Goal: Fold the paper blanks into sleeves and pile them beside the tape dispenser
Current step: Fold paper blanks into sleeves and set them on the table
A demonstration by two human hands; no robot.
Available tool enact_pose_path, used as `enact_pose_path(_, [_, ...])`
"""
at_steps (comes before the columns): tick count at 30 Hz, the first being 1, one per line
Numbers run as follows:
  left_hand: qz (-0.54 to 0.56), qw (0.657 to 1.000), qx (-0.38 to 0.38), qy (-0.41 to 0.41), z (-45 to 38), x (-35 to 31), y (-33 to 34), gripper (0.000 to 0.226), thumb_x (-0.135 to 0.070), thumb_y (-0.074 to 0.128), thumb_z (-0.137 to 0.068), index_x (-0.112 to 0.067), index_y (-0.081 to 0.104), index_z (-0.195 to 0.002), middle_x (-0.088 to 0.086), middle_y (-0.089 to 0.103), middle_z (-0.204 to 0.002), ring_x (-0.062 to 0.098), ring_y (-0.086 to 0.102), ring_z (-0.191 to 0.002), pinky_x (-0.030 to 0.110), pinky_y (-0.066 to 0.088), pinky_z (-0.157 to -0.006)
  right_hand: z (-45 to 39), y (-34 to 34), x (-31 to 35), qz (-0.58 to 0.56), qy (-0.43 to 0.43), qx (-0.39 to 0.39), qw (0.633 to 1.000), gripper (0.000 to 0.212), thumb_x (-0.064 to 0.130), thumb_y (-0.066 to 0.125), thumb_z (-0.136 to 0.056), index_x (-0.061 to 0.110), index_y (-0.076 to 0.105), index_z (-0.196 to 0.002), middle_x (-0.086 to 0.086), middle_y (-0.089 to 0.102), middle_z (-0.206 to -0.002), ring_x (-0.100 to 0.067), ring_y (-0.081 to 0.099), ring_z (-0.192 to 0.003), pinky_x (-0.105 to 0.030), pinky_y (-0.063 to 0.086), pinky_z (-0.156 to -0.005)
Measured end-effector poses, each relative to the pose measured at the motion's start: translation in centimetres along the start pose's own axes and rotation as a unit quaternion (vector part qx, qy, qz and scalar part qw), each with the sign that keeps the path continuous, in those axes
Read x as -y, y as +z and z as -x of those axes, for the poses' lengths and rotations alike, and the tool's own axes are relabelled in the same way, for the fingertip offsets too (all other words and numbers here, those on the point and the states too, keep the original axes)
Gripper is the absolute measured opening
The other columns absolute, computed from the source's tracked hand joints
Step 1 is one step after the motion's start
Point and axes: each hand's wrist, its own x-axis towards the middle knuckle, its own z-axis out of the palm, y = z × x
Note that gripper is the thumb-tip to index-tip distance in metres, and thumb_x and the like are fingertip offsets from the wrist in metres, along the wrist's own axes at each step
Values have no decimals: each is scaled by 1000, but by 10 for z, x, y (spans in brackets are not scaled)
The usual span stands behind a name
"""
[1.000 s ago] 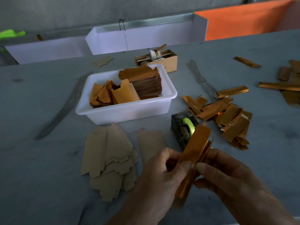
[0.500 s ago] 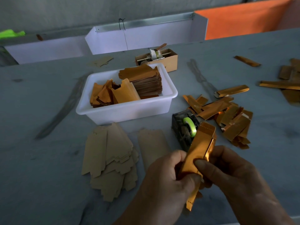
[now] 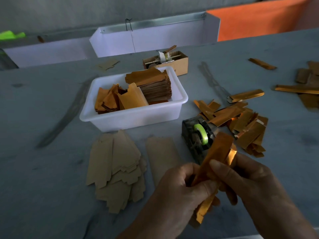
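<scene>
Both hands are on one orange-gold paper blank [image 3: 218, 159], tilted toward one o'clock over the counter [image 3: 43, 169]. The left hand [image 3: 179, 195] pinches its lower half, and the right hand [image 3: 245, 183] grips it with the thumb laid across. Just behind sits the tape dispenser [image 3: 198, 137]; folded sleeves [image 3: 241, 125] are piled at its three o'clock, flat blanks [image 3: 117, 168] at its eight o'clock, and a white tub [image 3: 134, 116] at eleven.

Legible text, labels, brands, numbers, signs: none. Tape dispenser [image 3: 198, 140], the white tub [image 3: 134, 116] behind it and the cardboard box [image 3: 179, 63] beyond show no readable markings.
</scene>
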Motion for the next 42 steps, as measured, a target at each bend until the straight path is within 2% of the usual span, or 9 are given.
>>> enact_pose_path(4, [63, 997, 8, -43, -4, 5, 0, 28, -49, 69, -72, -24, 74, -84, 4, 74, -77, 14, 69, -70, 34, 49, -66, 1, 0, -1, -17, 9, 3, 1000, 30, 42, 64, -64, 12, 65, -62, -5, 54, -50, -14, 47, -42, -20, 41, -41])
enact_pose_path(11, [68, 997, 12, -28, -5, 6, -3, 22, -41, 76, -73, -20, 73, -80, 0, 73, -73, 9, 70, -69, 18, 49, -58, 0, 0, -3, -9, 11, -4, 1000, 25, 40, 61, -67, 17, 63, -57, -3, 53, -47, -13, 45, -41, -20, 38, -40])
enact_pose_path(19, [78, 994, -60, -36, -7, 9, -3, 18, -35, 77, -70, -19, 74, -78, 1, 67, -64, 17, 60, -66, 33, 40, -66, -8, -32, -1, -9, -5, 14, 1000, 48, 64, 61, -72, 16, 69, -75, -4, 63, -65, -15, 59, -57, -22, 49, -48])
enact_pose_path(23, [114, 987, -101, -53, -8, 12, -11, 10, -21, 70, -80, -13, 72, -75, 6, 68, -66, 15, 61, -63, 31, 38, -67, -20, -54, -4, 74, -35, -86, 993, 35, 53, 72, -57, 28, 72, -81, -8, 68, -77, -24, 66, -75, -33, 58, -65])
enact_pose_path(26, [115, 985, -112, -58, -8, 14, -14, 18, -26, 69, -79, -10, 72, -86, 9, 71, -73, 19, 61, -71, 36, 41, -73, -28, -51, -8, 153, 7, -94, 984, 6, 31, 69, -76, 35, 73, -78, -11, 69, -83, -41, 61, -89, -41, 51, -73])
enact_pose_path(30, [112, 985, -117, -66, -11, 18, -12, 18, -28, 69, -81, -12, 73, -88, 8, 72, -75, 20, 62, -74, 37, 43, -75, -36, -43, -9, 157, 55, -45, 985, 12, 21, 65, -83, 16, 74, -77, -24, 63, -102, -44, 54, -100, -55, 41, -91])
enact_pose_path(33, [116, 985, -112, -68, -14, 19, -8, 12, -26, 67, -83, -15, 71, -82, 3, 70, -69, 12, 65, -68, 31, 44, -68, -42, -37, -9, 172, 72, -22, 982, 10, 24, 66, -81, 18, 73, -77, -14, 68, -92, -34, 60, -93, -51, 48, -75])
enact_pose_path(35, [121, 984, -108, -72, -16, 18, -4, 10, -24, 67, -84, -15, 70, -80, 3, 69, -68, 7, 64, -61, 24, 43, -59, -46, -33, -11, 177, 77, -4, 981, 9, 25, 67, -80, 21, 73, -74, -2, 70, -80, -17, 65, -81, -27, 48, -62])
enact_pose_path(42, [125, 981, -120, -83, -24, 17, 2, 10, -24, 67, -85, -15, 71, -83, 5, 70, -67, 7, 61, -57, 22, 42, -58, -47, -25, -20, 216, 34, -25, 975, 8, 16, 67, -82, 16, 69, -75, 6, 64, -108, -4, 58, -90, -17, 41, -69])
